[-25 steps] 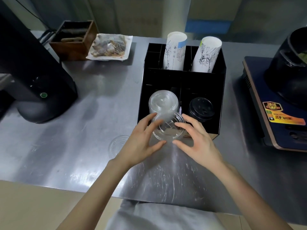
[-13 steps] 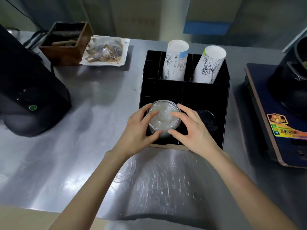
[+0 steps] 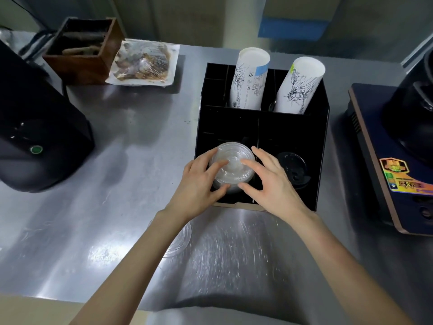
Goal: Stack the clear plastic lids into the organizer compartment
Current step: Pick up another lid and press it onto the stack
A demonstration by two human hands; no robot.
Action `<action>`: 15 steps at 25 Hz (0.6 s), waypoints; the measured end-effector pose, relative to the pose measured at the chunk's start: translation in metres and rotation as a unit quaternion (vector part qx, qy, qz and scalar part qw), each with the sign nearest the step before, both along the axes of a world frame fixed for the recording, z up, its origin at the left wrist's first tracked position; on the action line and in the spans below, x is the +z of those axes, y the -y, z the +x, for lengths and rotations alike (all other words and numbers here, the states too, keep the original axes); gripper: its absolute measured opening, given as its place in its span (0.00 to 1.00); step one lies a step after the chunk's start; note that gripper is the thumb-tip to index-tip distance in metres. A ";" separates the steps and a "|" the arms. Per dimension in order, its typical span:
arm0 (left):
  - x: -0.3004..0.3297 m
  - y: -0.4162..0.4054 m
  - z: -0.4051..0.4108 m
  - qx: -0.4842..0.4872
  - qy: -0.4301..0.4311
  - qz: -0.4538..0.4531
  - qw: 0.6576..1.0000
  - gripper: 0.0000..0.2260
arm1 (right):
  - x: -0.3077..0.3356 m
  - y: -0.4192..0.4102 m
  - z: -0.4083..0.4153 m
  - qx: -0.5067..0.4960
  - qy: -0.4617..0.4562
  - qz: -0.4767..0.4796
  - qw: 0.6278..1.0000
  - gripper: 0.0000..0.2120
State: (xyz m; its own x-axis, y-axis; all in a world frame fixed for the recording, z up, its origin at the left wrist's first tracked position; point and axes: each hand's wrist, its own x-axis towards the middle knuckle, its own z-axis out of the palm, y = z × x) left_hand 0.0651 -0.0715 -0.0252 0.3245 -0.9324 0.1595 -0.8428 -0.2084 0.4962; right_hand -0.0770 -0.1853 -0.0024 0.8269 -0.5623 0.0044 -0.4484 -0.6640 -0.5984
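A black organizer (image 3: 321, 146) stands on the steel counter. Its front-left compartment holds a stack of clear plastic lids (image 3: 234, 156). My left hand (image 3: 199, 184) grips the top lid from the left, fingers on top and thumb at the near edge. My right hand (image 3: 271, 184) grips the same lid from the right side. One more clear lid (image 3: 182, 240) lies flat on the counter, partly hidden under my left forearm.
Black lids (image 3: 291, 165) fill the front-right compartment; two paper cup stacks (image 3: 249, 78) lean in the back ones. A black machine (image 3: 35, 137) sits at left, a wooden box (image 3: 82, 50) and wrapped tray (image 3: 143, 64) behind, an induction cooker (image 3: 398, 174) at right.
Both hands carried a clear lid from above the counter edge forward onto the stack in the front-left compartment, and they now rest on it there.
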 end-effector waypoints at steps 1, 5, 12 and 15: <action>0.000 0.000 -0.001 -0.001 0.003 0.003 1.000 0.23 | 0.000 0.000 -0.001 -0.004 -0.002 0.001 1.000 0.23; 0.002 0.001 -0.004 0.000 -0.006 0.003 1.000 0.21 | 0.000 -0.003 -0.002 -0.001 -0.008 0.000 1.000 0.23; 0.006 -0.006 -0.007 -0.005 -0.027 0.001 1.000 0.23 | 0.007 -0.005 -0.003 0.004 -0.018 0.003 1.000 0.25; 0.008 -0.014 -0.005 0.007 -0.033 -0.001 0.999 0.23 | 0.011 -0.010 -0.004 -0.006 -0.019 0.013 1.000 0.26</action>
